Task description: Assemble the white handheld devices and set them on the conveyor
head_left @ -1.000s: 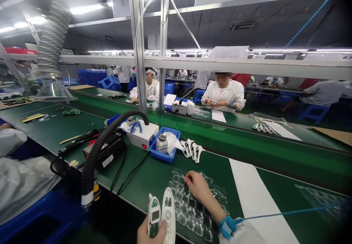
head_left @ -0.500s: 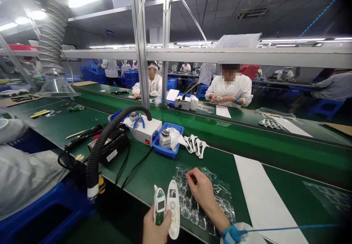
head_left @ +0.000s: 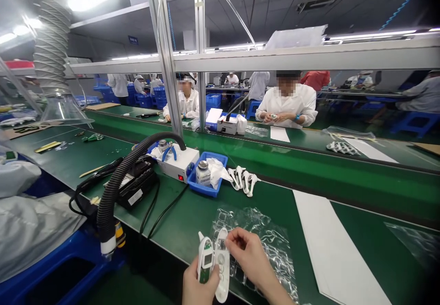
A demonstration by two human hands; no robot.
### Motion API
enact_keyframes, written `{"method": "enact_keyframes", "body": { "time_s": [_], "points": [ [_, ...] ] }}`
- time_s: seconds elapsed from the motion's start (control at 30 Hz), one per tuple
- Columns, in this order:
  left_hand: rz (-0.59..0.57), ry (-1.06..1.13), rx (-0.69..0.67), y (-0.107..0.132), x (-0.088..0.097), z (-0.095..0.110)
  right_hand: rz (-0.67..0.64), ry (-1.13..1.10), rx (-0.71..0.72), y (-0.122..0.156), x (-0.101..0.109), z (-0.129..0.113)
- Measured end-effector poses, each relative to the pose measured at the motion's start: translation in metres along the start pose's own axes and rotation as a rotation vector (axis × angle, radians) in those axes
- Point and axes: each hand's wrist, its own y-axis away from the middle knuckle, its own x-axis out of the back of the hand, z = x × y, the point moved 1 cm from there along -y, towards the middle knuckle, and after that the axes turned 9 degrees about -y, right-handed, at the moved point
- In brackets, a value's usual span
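The left hand is gripping a white ear thermometer body, its green circuit board showing, with the long axis running near to far and the tip pointing far. A white front shell is standing just right of it, lengthwise alongside. The right hand, nearer the shell, is pinching its upper end, above a clear blister tray on the green surface.

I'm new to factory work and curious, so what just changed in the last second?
The right hand moved off the clear plastic tray, and its fingers now touch the white casing held in the left hand, beside a device with a green board. The blue bin stayed put.
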Motion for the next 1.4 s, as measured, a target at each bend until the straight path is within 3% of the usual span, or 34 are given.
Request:
{"method": "enact_keyframes", "body": {
  "time_s": [0.43,0.63,0.77,0.9,1.07,1.17,1.23,1.3,1.4],
  "points": [
    [0.043,-0.011,-0.021,0.004,0.000,0.001,-0.054,-0.050,0.014,0.008,-0.004,0.010],
    [0.057,0.019,-0.013,0.009,0.018,0.005,-0.032,-0.064,0.059,0.019,-0.026,0.009],
    [0.109,0.072,0.035,0.013,0.035,-0.005,-0.030,-0.305,-0.018,0.036,-0.067,0.023],
    [0.184,0.196,0.162,0.010,0.064,-0.028,-0.118,-0.396,-0.118,0.045,-0.115,0.046],
    [0.330,0.559,0.293,-0.009,0.137,-0.055,-0.439,-0.498,-0.302,0.028,-0.201,0.057],
    [0.424,0.635,0.319,-0.021,0.182,-0.063,-0.504,-0.542,-0.379,0.021,-0.263,0.052],
    [0.460,0.657,0.332,-0.028,0.198,-0.066,-0.530,-0.577,-0.448,0.020,-0.292,0.049],
    [0.470,0.672,0.339,-0.034,0.200,-0.068,-0.527,-0.608,-0.479,0.019,-0.302,0.050],
    [0.419,0.677,0.343,-0.042,0.186,-0.069,-0.481,-0.637,-0.466,0.016,-0.289,0.056]
  ]
}}
